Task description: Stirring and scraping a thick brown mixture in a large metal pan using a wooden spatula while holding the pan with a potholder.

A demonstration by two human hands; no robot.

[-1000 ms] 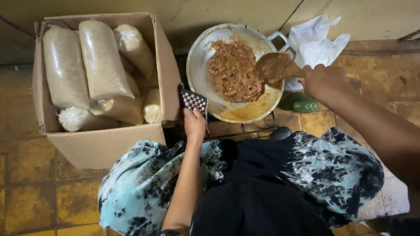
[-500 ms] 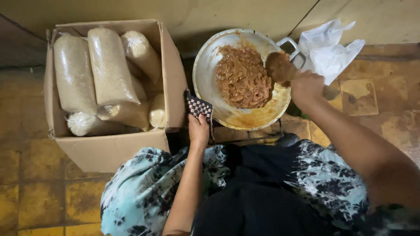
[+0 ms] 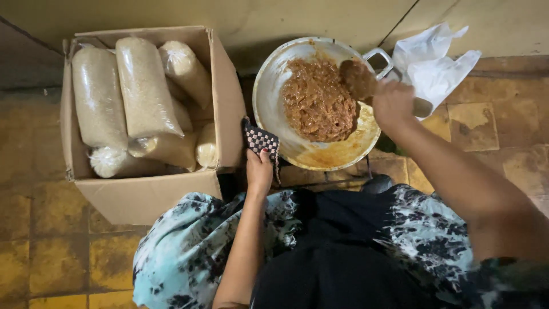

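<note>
box: big open brown cardboard box (image 3: 150, 197) sits on the yellowish tiled floor (image 3: 51, 257), left of the pan, stuffed with clear plastic bags of pale grain (image 3: 143, 94).
pan: wide round metal pan (image 3: 274, 86) with loop handles, on the floor right next to the box, just in front of the knees.
food: brown shredded, saucy mass (image 3: 317, 103) heaped in the pan's far half, oily orange smear on the near side.
bag: crumpled white plastic bag (image 3: 434, 63) just past the pan's right handle.
right hand: right hand (image 3: 393, 104) fisted around a wooden spoon (image 3: 357, 77), blade resting on the food.
left hand: left hand (image 3: 260, 171) pinching a black-and-white checkered cloth (image 3: 260, 140) against the pan's near-left rim.
step: looks like mid-stir; next pass probably needs that rim held steady.
</note>
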